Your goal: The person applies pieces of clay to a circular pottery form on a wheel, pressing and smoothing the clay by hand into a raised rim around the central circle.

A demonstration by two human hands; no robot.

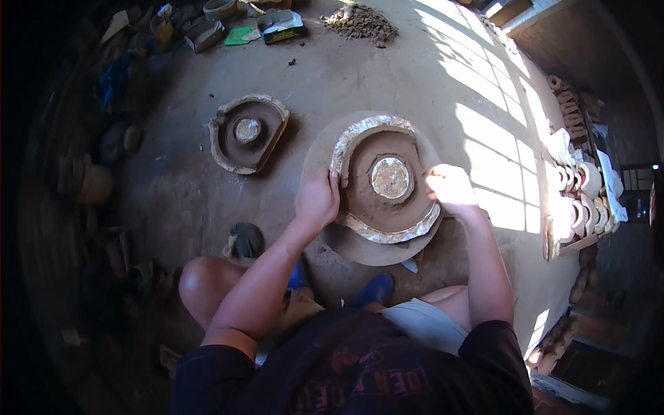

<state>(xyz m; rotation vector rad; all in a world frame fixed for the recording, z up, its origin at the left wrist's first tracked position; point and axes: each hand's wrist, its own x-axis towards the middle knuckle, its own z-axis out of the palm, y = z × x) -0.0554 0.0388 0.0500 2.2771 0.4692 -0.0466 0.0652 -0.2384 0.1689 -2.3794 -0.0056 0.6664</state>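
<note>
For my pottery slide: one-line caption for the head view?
Both hands, left hand and right hand, grip a clay-filled mould on a round board.

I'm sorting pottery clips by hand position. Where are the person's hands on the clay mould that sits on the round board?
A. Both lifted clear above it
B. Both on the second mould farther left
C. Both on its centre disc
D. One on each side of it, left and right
D: the left hand grips the clay mould at its left edge and the right hand at its right edge, with the pale centre disc uncovered between them.
</note>
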